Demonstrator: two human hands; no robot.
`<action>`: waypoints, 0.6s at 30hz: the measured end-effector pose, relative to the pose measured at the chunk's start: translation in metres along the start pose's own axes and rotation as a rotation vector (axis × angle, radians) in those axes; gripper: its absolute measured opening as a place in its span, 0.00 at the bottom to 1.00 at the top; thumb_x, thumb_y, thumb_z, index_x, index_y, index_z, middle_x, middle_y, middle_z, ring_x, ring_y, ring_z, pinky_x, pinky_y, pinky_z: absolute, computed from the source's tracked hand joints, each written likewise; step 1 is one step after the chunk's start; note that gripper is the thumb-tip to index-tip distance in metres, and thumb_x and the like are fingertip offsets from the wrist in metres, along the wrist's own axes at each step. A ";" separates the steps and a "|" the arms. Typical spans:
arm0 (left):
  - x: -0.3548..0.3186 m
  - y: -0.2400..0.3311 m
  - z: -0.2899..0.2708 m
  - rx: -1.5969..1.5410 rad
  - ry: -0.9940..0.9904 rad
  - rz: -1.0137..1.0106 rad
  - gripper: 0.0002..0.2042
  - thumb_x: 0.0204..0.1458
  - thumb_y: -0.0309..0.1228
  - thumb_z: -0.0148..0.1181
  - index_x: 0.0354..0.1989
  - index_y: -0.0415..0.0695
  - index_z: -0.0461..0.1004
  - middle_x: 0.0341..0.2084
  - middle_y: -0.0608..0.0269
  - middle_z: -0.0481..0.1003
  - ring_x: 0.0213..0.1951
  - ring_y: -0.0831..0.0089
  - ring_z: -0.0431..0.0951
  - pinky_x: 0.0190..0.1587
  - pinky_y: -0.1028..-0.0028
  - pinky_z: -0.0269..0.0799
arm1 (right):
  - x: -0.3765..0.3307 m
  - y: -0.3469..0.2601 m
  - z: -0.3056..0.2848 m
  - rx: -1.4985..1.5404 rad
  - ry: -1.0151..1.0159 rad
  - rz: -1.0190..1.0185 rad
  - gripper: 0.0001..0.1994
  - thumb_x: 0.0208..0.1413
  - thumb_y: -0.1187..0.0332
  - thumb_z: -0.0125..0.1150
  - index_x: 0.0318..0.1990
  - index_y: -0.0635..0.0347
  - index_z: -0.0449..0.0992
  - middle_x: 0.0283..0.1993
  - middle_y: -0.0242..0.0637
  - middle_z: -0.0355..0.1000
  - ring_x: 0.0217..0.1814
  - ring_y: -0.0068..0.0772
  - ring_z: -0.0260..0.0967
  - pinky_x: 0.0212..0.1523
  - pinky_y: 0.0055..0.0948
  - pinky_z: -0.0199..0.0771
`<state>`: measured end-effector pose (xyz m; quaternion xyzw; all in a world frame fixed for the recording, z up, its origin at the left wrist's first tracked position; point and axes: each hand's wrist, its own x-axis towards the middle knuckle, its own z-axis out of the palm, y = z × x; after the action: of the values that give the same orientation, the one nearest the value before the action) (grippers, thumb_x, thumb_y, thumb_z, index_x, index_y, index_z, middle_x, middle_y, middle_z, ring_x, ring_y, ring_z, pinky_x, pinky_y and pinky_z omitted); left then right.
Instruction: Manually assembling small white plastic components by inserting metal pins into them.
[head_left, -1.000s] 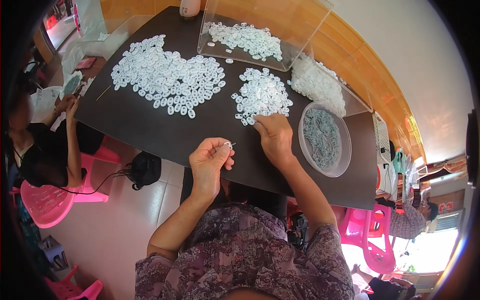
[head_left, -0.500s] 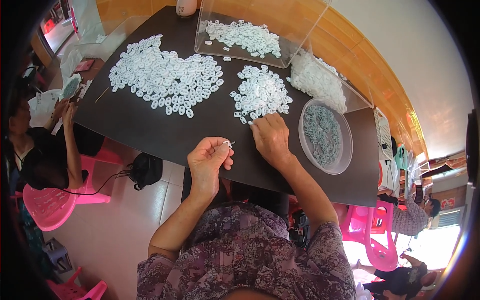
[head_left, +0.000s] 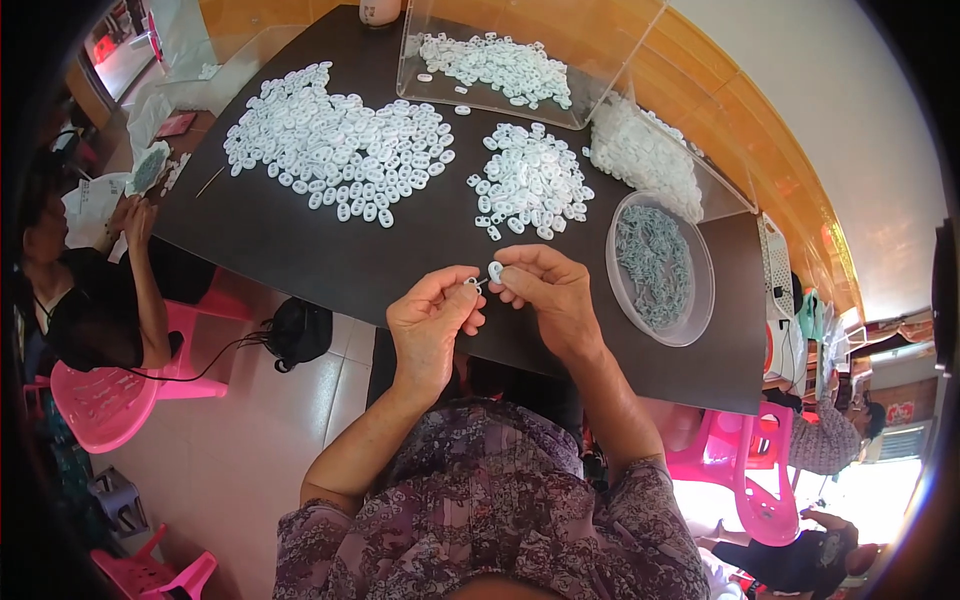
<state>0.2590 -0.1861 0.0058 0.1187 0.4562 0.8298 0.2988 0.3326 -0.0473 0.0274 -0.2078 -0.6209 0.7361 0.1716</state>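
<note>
Both hands meet over table's near edge [head_left: 300, 265]: right hand [head_left: 545, 295] pinches white piece [head_left: 495, 271], left hand [head_left: 432, 325] pinches small ring [head_left: 472, 284].

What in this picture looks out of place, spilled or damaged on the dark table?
Nothing looks damaged. A few white pieces lie loose on the dark table just outside the clear box, apart from the heaps. The left hand and right hand hold one small white piece between them.
</note>
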 end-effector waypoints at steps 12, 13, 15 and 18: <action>-0.006 -0.003 0.000 0.055 0.017 0.002 0.07 0.53 0.22 0.55 0.40 0.35 0.73 0.26 0.65 0.74 0.24 0.84 0.72 0.25 0.85 0.67 | -0.006 0.003 0.006 -0.012 -0.022 -0.019 0.07 0.53 0.73 0.59 0.38 0.66 0.76 0.30 0.34 0.75 0.29 0.16 0.68 0.30 0.15 0.65; -0.006 -0.003 0.001 0.061 0.019 0.003 0.07 0.53 0.22 0.55 0.40 0.35 0.73 0.25 0.65 0.74 0.24 0.84 0.71 0.25 0.85 0.67 | -0.007 0.003 0.007 -0.014 -0.023 -0.031 0.07 0.53 0.73 0.59 0.38 0.66 0.76 0.30 0.34 0.75 0.29 0.16 0.68 0.30 0.15 0.65; -0.007 -0.003 0.000 0.066 0.023 0.003 0.07 0.53 0.22 0.55 0.40 0.36 0.73 0.25 0.65 0.74 0.24 0.84 0.71 0.26 0.85 0.67 | -0.007 0.003 0.008 -0.016 -0.025 -0.042 0.07 0.53 0.73 0.59 0.38 0.66 0.76 0.30 0.34 0.75 0.29 0.16 0.68 0.30 0.15 0.65; -0.008 -0.002 -0.001 0.073 0.024 -0.005 0.07 0.53 0.21 0.55 0.40 0.36 0.73 0.25 0.65 0.74 0.24 0.85 0.71 0.26 0.86 0.68 | -0.008 0.003 0.010 -0.027 -0.027 -0.063 0.07 0.53 0.74 0.59 0.39 0.66 0.76 0.30 0.34 0.75 0.29 0.16 0.68 0.30 0.14 0.65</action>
<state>0.2662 -0.1905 0.0041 0.1184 0.4901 0.8132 0.2905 0.3348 -0.0601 0.0266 -0.1803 -0.6394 0.7245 0.1836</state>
